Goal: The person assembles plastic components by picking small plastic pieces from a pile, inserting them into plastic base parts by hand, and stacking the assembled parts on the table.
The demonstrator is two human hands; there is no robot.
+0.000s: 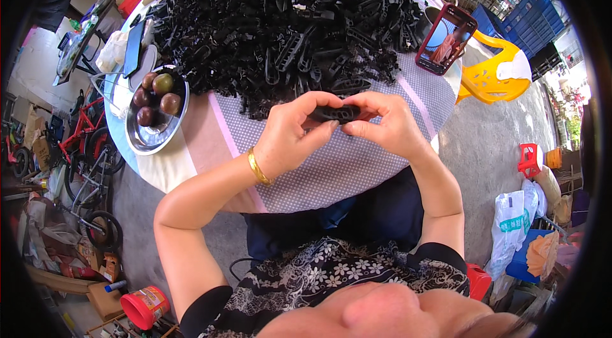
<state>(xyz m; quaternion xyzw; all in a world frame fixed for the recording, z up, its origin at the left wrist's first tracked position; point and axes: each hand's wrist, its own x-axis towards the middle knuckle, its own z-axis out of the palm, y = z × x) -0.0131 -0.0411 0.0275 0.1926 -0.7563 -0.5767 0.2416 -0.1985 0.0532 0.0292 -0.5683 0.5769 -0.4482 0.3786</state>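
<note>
Part [336,113], black and oblong, is pinched between both of the person's hands. The left grip [288,129] is closed around its left end, thumb below and forefinger above; the right grip [390,122] clasps the other end in the same way, so both are grasping the one piece. A gold bangle [260,167] circles the left wrist. The part is over the near side of the worktop [306,193], which has a patterned cloth in pink, grey and white. Just beyond the hands, a large heap [280,26] of black plastic pieces spreads to the far side. Left of the heap, a metal bowl [172,142] holds round, dark fruit [170,103]. To its right, a phone [447,42] in a red case leans, its screen lit. Past the worktop on the right are a yellow seat [491,83], blue crates [532,13] and a red stool [529,161]. Bicycles [90,169] and a tipped red bucket [145,308] are on the left.
</note>
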